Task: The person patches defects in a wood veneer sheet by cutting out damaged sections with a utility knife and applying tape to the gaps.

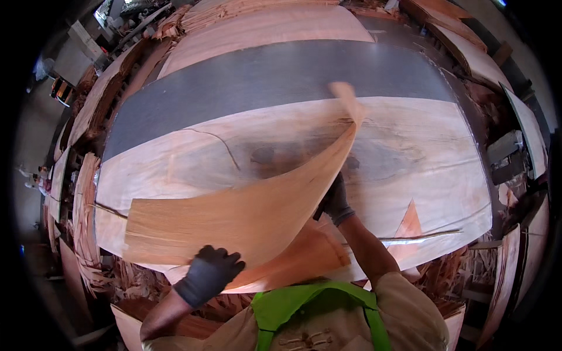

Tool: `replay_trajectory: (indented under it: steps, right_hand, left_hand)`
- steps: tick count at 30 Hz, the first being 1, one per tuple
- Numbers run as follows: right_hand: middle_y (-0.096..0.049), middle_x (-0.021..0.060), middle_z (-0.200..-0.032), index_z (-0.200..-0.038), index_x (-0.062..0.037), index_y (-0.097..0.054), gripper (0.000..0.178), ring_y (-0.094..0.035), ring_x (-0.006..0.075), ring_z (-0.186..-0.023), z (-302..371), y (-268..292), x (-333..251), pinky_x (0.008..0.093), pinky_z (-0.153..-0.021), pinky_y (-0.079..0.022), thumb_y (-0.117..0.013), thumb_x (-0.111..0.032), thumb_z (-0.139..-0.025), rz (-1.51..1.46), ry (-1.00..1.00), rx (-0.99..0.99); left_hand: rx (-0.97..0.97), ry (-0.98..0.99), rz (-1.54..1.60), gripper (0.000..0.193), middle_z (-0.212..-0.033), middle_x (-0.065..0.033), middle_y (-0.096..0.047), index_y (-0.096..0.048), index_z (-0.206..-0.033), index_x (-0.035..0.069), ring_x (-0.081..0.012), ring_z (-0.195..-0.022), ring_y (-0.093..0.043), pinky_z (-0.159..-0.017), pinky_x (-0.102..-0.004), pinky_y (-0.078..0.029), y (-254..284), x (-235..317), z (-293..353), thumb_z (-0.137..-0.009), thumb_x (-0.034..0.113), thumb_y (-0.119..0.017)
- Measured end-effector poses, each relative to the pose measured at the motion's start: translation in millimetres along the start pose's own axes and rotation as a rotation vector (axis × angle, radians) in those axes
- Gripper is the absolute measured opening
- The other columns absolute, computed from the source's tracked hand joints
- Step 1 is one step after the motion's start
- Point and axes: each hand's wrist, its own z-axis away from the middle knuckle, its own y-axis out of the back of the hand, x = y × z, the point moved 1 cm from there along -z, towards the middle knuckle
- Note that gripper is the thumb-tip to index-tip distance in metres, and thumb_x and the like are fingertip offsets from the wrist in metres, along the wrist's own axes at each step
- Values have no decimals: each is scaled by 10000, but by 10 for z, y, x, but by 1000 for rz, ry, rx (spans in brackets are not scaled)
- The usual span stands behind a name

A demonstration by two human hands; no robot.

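Note:
A thin tan sheet of wood veneer [216,222] is raised and curled in front of me, its far tip twisted and blurred. My left hand [209,275], in a dark grey glove, is closed on the sheet's near edge with bent fingers. Behind the sheet's right edge is my right hand [338,202], gloved too; the sheet covers part of its fingers. A short dark piece juts out beside that palm, its kind unclear. Beneath lies a broad pale veneer sheet [421,158] with grey-brown staining. An orange veneer piece [304,260] shows under the raised one.
A dark grey panel [263,67] lies beyond the pale sheet, with pinkish veneer [275,26] farther back. At the near right is a pointed orange scrap [408,225] by a dark split. Veneer stacks [102,105] and torn strips [140,281] surround the work surface.

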Motion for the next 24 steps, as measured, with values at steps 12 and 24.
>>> replay_trajectory:
  steps: [12, 24]
  right_hand:
    - [-459, 2, -562, -787, -124, -531, 557, -331, 128, -391, 248, 953, -1110, 286, -407, -273, -452, -675, -818, 86, 148, 215]
    - [-361, -22, -517, -770, -137, -513, 133, -359, 114, -387, -231, 244, -1781, 276, -373, -319, -581, -207, -860, 561, 336, 248]
  left_hand:
    - [285, 241, -180, 218, -1013, -53, -631, -666, -850, 116, -225, -973, -569, -904, -445, -419, 228, -60, 392, -649, 147, -587]
    - [546, 548, -461, 349, -863, -122, -601, -621, -1116, 112, -297, -797, -572, -749, -400, -477, -286, -2132, 348, -781, 30, -567]
